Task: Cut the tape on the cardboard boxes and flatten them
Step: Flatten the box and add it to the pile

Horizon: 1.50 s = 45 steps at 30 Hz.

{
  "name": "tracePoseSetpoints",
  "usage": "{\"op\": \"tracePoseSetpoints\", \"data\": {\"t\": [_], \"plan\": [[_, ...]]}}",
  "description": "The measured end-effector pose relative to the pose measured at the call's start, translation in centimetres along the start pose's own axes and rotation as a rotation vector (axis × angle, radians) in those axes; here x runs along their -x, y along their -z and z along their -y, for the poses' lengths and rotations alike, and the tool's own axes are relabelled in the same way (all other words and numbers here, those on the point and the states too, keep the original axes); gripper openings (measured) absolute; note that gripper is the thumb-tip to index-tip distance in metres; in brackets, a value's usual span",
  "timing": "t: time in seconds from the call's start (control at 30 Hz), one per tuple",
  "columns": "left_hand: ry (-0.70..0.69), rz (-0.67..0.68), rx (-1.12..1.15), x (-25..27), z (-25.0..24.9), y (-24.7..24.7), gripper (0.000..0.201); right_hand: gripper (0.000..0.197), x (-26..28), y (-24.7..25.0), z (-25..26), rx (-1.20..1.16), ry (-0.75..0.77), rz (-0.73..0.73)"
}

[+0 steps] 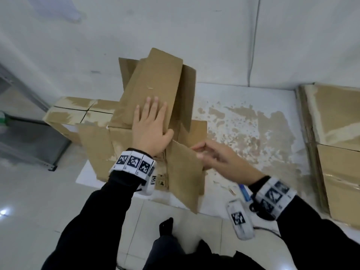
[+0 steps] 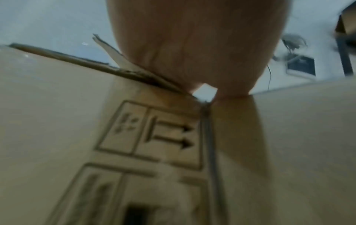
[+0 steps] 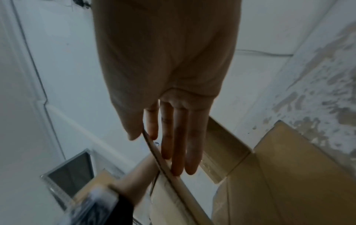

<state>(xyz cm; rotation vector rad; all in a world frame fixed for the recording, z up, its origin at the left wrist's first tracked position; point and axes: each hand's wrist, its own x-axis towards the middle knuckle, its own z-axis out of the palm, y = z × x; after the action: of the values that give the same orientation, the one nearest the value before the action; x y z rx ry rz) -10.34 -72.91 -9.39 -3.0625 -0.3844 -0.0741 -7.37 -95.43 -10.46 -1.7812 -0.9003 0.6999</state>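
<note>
A brown cardboard box [image 1: 155, 84] with its flaps open leans half-collapsed on a white board on the floor. My left hand [image 1: 150, 123] lies flat on its upper panel, fingers spread and straight; in the left wrist view the palm [image 2: 192, 45] presses the box [image 2: 154, 134] near its printed handling symbols. My right hand [image 1: 206, 152] is at the edge of the near flap [image 1: 185, 172]. In the right wrist view that flap edge [image 3: 173, 179] runs between the thumb and the straight fingers [image 3: 179, 144], pinched. A blue cutter [image 1: 244, 191] lies on the board by my right wrist.
Taped boxes [image 1: 78, 112] sit behind on the left beside a grey metal shelf [image 1: 29, 137]. A stack of flattened cardboard [image 1: 335, 133] fills the right. The white board [image 1: 253, 123] is spotted with torn paper residue. My foot [image 1: 165, 225] stands just below the box.
</note>
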Motion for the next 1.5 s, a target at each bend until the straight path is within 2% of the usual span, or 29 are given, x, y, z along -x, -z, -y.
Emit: {"op": "tracePoseSetpoints", "data": {"t": [0.1, 0.17, 0.23, 0.33, 0.4, 0.47, 0.53, 0.67, 0.7, 0.77, 0.83, 0.93, 0.97, 1.0, 1.07, 1.1, 1.2, 1.27, 1.33, 1.37, 1.4, 1.43, 1.5], "plan": [[-0.031, -0.073, -0.013, 1.1, 0.6, -0.4, 0.072, 0.028, -5.3, 1.9, -0.4, 0.005, -0.091, -0.192], [-0.034, -0.117, 0.002, 1.7, 0.5, -0.4, 0.073, 0.057, -10.2, 2.9, -1.7, 0.066, -0.206, -0.315], [-0.025, -0.137, 0.009, 2.2, 0.6, -0.5, 0.072, 0.082, -14.7, 3.2, -3.1, 0.254, -0.275, -0.355], [-0.026, -0.186, 0.062, 2.8, 1.4, -0.3, 0.071, 0.078, -18.2, 4.4, -4.5, 0.284, -0.337, -0.470], [-0.042, -0.232, 0.087, 3.2, 1.7, -0.3, 0.070, 0.075, -18.9, 6.4, -5.3, 0.257, -0.354, -0.486], [-0.059, -0.257, 0.098, 3.9, 1.3, -0.6, 0.070, 0.075, -18.5, 8.5, -5.7, 0.147, -0.353, -0.430], [-0.064, -0.272, 0.107, 4.1, 0.7, -0.9, 0.069, 0.071, -16.3, 9.2, -4.7, -0.072, -0.357, -0.337], [-0.036, -0.292, 0.090, 2.7, 0.0, -1.6, 0.066, 0.081, -7.5, 5.2, -3.5, -0.547, -0.285, -0.036], [-0.037, -0.303, 0.082, 2.0, -0.1, -2.0, 0.064, 0.076, -5.3, 3.2, -3.8, -0.593, -0.271, -0.002], [-0.067, -0.314, 0.074, 0.5, -0.4, -2.9, 0.058, 0.050, -2.5, -1.0, -5.0, -0.595, -0.266, -0.036], [-0.155, -0.209, 0.095, -1.0, -0.2, -3.9, 0.068, 0.037, -2.3, -4.2, -5.7, -0.566, -0.317, -0.234], [-0.318, 0.045, 0.022, -2.5, 1.3, -6.9, 0.100, 0.013, -4.5, -5.4, -7.1, -0.556, -0.418, -0.543], [-0.353, 0.118, -0.049, -2.7, 1.9, -8.2, 0.109, 0.017, -5.2, -5.1, -7.4, -0.503, -0.459, -0.622], [-0.377, 0.196, -0.112, -2.9, 2.4, -9.6, 0.116, 0.019, -5.8, -4.9, -8.5, -0.456, -0.503, -0.669], [-0.391, 0.348, -0.166, -3.1, 3.0, -12.6, 0.124, 0.005, -6.7, -4.8, -9.9, -0.408, -0.566, -0.715], [-0.380, 0.412, -0.153, -3.3, 3.2, -14.0, 0.125, 0.012, -7.0, -4.8, -10.8, -0.370, -0.611, -0.729], [-0.306, 0.570, -0.028, -4.1, 3.5, -16.4, 0.124, 0.053, -7.7, -4.7, -13.1, -0.202, -0.735, -0.775], [-0.303, 0.592, 0.013, -4.0, 3.6, -17.0, 0.120, 0.064, -8.0, -5.1, -13.5, 0.057, -0.810, -0.811], [-0.341, 0.584, 0.076, -3.1, 3.8, -17.4, 0.111, 0.068, -9.0, -6.8, -12.4, 0.518, -0.858, -0.733], [-0.364, 0.574, 0.120, -2.6, 3.9, -17.6, 0.105, 0.067, -10.1, -8.1, -11.4, 0.688, -0.814, -0.608], [-0.377, 0.565, 0.151, -2.1, 4.2, -17.9, 0.098, 0.064, -11.2, -9.9, -11.2, 0.747, -0.719, -0.458], [-0.373, 0.566, 0.161, -1.9, 4.9, -18.2, 0.092, 0.063, -12.4, -11.8, -11.2, 0.707, -0.623, -0.314], [-0.287, 0.609, 0.171, -2.0, 7.6, -18.4, 0.086, 0.060, -13.6, -14.6, -11.6, 0.609, -0.547, -0.145]]}}
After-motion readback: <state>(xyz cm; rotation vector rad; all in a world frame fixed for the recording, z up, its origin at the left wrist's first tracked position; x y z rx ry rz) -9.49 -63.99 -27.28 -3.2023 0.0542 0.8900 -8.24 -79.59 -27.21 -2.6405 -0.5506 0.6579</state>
